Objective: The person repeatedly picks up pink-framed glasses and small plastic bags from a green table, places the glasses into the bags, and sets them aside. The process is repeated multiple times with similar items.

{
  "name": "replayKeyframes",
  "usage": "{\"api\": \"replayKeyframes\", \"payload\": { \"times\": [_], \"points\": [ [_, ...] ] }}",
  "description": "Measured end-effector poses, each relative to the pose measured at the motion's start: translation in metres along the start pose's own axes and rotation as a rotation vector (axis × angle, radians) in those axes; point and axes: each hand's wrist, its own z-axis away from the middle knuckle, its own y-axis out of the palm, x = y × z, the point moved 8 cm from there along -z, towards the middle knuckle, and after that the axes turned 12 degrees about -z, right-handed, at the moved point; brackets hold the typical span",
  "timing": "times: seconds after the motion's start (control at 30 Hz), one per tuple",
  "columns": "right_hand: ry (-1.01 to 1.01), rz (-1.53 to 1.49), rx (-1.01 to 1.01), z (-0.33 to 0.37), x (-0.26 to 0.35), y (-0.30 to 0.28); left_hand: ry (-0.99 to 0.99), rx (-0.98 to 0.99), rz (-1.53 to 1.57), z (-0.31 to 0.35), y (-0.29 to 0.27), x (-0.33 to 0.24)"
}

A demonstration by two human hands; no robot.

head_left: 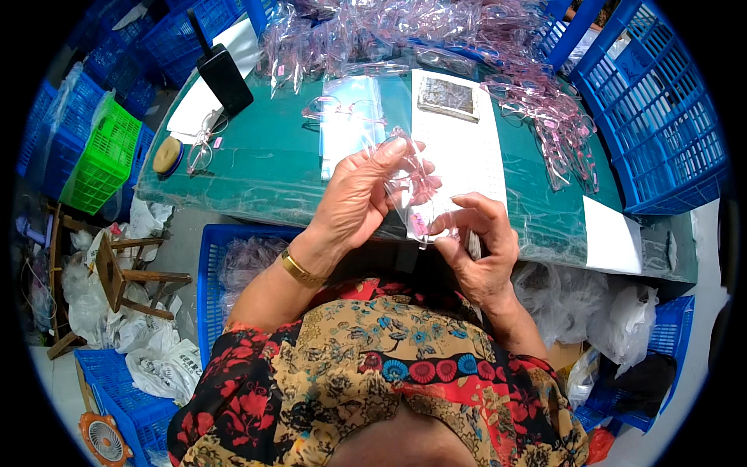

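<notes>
Over the front edge of the table, my left hand (362, 187) pinches a clear plastic bag (398, 185) between thumb and fingers. Pink-framed eyeglasses (420, 187) show in or behind the film; which of the two I cannot tell. A pink label (419, 226) hangs at their lower end. There my right hand (482, 241) closes thumb and finger on the eyeglasses' lower end. Something small and greyish shows by its curled fingers, too unclear to name. Beyond my left hand, another pair of pink eyeglasses (346, 113) lies across a stack of bluish clear bags (330, 144).
Bagged eyeglasses (405, 31) heap along the far edge; more eyeglasses (556, 128) lie at right. A phone-like device (449, 97) rests on a white sheet (467, 152). Left stand a black handheld radio (224, 78) and a round yellow pad (166, 156). A blue crate (654, 109) borders the right.
</notes>
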Motion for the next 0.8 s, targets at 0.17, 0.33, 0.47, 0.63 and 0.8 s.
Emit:
{"api": "replayKeyframes", "payload": {
  "times": [0.17,0.33,0.47,0.63,0.8],
  "points": [
    [-0.260,0.287,-0.005,-0.006,0.014,-0.010,-0.037,0.047,-0.035,0.005,0.005,0.004],
    [-0.363,0.529,-0.013,-0.014,0.011,-0.005,-0.065,0.133,-0.077,0.011,0.019,0.018],
    [-0.346,0.559,0.040,-0.014,0.009,-0.001,-0.104,0.226,-0.031,0.019,0.025,0.035],
    [-0.342,0.593,0.183,-0.008,0.013,0.007,-0.127,0.170,-0.076,0.025,0.025,0.032],
    [-0.298,0.431,0.173,-0.006,0.008,0.004,-0.076,0.190,-0.030,0.020,0.019,0.027]
  ]
}}
